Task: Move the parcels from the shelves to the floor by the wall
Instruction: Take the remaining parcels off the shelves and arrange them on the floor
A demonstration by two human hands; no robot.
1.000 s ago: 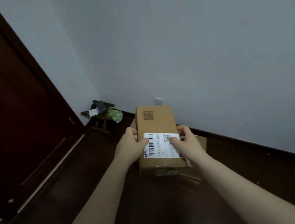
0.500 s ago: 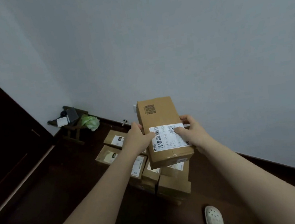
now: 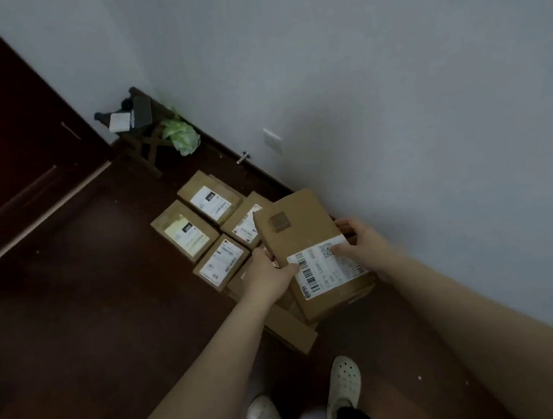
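Head view, item in transit: carried parcel [image 3: 300, 230], held over the floor parcels [image 3: 185, 235] laid on the floor [image 3: 76, 335] beside the wall [image 3: 392, 92]. Left grip [image 3: 269, 275] clasps its left edge; right grip [image 3: 365, 247] clasps its right side, thumb on the label. Risk: set down off-centre, it may slide off or tip the uneven pile beneath. Obscured: boxes directly under it, their count; label print blurred; shelves out of frame

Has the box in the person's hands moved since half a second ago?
Yes. The held box has come down toward the floor parcels: the wall socket, earlier right at its far end, now shows well above it.
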